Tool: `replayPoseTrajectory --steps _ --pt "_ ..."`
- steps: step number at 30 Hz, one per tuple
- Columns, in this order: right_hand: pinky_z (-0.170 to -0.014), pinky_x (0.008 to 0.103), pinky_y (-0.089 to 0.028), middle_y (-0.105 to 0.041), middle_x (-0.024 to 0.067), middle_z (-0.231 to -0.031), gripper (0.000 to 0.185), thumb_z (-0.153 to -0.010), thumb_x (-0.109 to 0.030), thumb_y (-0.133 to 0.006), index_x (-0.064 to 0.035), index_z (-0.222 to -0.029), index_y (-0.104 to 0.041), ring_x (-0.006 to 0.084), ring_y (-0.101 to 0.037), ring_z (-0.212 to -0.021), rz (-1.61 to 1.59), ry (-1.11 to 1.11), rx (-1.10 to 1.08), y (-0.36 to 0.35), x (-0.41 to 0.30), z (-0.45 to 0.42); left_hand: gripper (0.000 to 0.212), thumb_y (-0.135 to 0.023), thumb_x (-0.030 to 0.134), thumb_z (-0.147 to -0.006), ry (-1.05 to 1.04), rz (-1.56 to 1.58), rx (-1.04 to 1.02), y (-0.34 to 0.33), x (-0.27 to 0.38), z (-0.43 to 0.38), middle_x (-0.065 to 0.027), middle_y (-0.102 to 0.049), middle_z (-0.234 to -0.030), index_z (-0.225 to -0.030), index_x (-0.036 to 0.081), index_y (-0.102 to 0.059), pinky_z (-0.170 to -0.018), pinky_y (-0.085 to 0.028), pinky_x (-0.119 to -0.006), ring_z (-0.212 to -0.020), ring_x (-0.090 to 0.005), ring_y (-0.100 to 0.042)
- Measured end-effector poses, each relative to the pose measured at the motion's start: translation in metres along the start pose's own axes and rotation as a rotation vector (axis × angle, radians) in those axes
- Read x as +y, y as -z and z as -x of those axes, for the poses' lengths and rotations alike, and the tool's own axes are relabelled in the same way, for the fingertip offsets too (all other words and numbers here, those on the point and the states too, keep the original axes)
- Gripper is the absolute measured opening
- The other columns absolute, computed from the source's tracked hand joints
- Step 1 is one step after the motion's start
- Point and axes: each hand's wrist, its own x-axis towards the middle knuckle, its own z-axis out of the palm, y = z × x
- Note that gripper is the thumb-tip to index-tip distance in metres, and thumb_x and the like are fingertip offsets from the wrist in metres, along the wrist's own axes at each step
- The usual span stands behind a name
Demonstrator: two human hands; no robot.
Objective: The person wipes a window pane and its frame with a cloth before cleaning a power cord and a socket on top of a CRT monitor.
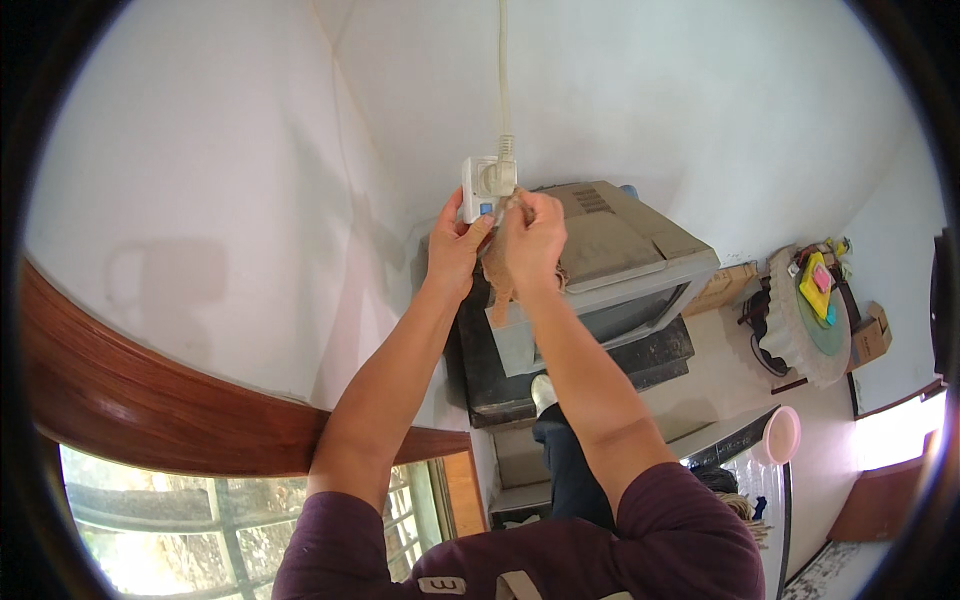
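Observation:
A white socket box (pixel 470 191) with a blue switch is in front of the pale wall. A cream plug (pixel 496 178) is in it, and its cord (pixel 504 75) runs straight up. My left hand (pixel 452 259) grips the box from its lower left, thumb near the switch. Just below the plug, my right hand (pixel 535 238) pinches a brown cloth (pixel 498 271) against the box's lower right edge. The cloth's loose end hangs between my hands, and part of it is hidden by my right fingers.
A dusty CRT television (pixel 615 236) stands on a black cabinet (pixel 487 382) beneath my hands. A wooden window frame (pixel 165 390) lies at left. To the right are a round table (pixel 795 330), cardboard boxes (pixel 724 289) and a pink basin (pixel 782 435). One foot (pixel 542 394) is beside the cabinet.

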Motion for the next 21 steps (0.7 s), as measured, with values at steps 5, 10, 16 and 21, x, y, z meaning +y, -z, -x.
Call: replayPoseTrajectory --steps 5,10,16,21 --pt "-0.069 0.0402 -0.042 -0.054 0.0148 -0.082 0.008 -0.073 -0.004 -0.058 -0.0024 -0.080 -0.053 0.0317 -0.052 -0.079 0.002 0.066 -0.146 0.006 -0.002 0.008 0.058 -0.057 0.007 -0.083 0.019 0.030 0.032 0.006 -0.005 -0.003 -0.0059 -0.057 -0.093 -0.133 0.010 -0.029 -0.070 -0.048 -0.028 -0.078 -0.0135 -0.056" --pt "-0.063 0.0399 -0.044 -0.053 0.0152 -0.078 0.007 -0.073 -0.003 -0.059 -0.0033 -0.079 -0.054 0.0332 -0.052 -0.072 -0.003 0.194 -0.130 0.007 0.003 0.013 0.060 -0.062 0.009 -0.080 0.055 0.068 0.056 0.005 -0.005 -0.004 -0.0027 -0.057 -0.090 -0.132 0.012 -0.032 -0.072 -0.046 -0.026 -0.080 -0.0104 -0.054" --pt "-0.063 0.0397 -0.043 -0.053 0.0144 -0.075 0.007 -0.072 -0.004 -0.059 -0.0044 -0.077 -0.054 0.0330 -0.052 -0.072 0.047 0.109 -0.175 0.011 -0.003 0.011 0.056 -0.060 0.014 -0.082 0.107 0.098 0.091 0.005 -0.002 -0.004 -0.0012 -0.055 -0.088 -0.131 0.014 -0.033 -0.071 -0.047 -0.028 -0.075 -0.0112 -0.053" --pt "-0.063 0.0297 -0.042 -0.054 0.0081 -0.073 0.007 -0.075 -0.005 -0.059 -0.0038 -0.081 -0.057 0.0198 -0.052 -0.071 0.064 0.047 -0.470 0.032 0.051 0.066 0.044 -0.059 0.020 -0.083 0.068 0.190 -0.010 -0.001 0.009 -0.006 -0.0004 -0.055 -0.089 -0.121 0.009 -0.041 -0.073 -0.045 -0.027 -0.075 -0.0101 -0.052"
